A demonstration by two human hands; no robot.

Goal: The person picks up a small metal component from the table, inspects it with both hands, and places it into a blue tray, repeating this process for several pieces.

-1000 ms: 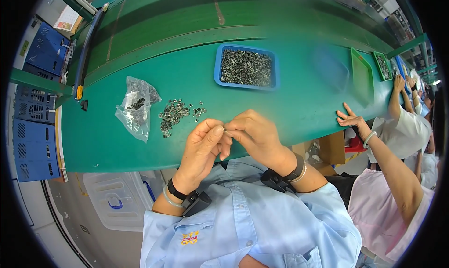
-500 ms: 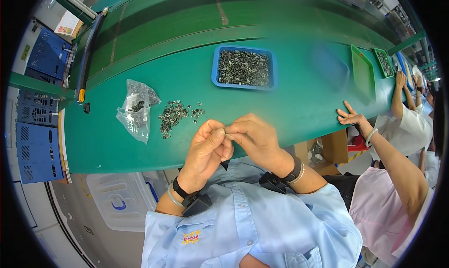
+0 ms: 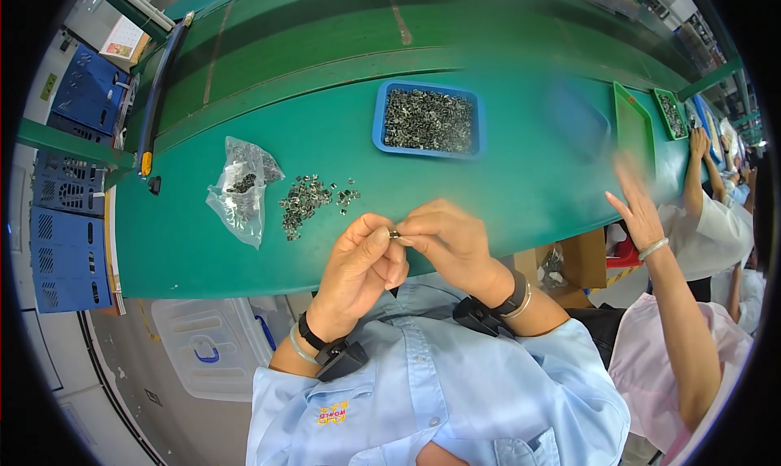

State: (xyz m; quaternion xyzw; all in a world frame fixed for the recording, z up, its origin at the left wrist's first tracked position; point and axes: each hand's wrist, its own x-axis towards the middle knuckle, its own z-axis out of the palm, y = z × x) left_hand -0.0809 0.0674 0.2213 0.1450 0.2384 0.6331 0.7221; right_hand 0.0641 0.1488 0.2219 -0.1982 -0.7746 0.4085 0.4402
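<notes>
Close in front of my body, my left hand (image 3: 364,259) pinches a small dark metal part (image 3: 394,234) between thumb and forefinger. From the other side my right hand (image 3: 449,240) grips the same part with its fingertips, so the two hands meet at it. The fingers cover most of the part, and its exact kind is too small to make out. Just beyond my left hand lies a loose pile of small metal pieces (image 3: 301,206) on the green table (image 3: 325,157). Left of the pile is a clear plastic bag (image 3: 246,191) with more dark pieces inside.
A blue tray (image 3: 379,118) full of small metal pieces stands farther back. At the right are a green tray (image 3: 634,128) and a co-worker's raised hand (image 3: 639,210). Blue crates (image 3: 71,259) line the left side; a lidded clear box (image 3: 207,344) sits below the table edge.
The small part now shows more between my fingertips; my hands have barely moved. The co-worker's hand at the right has lifted off the table and is blurred.
</notes>
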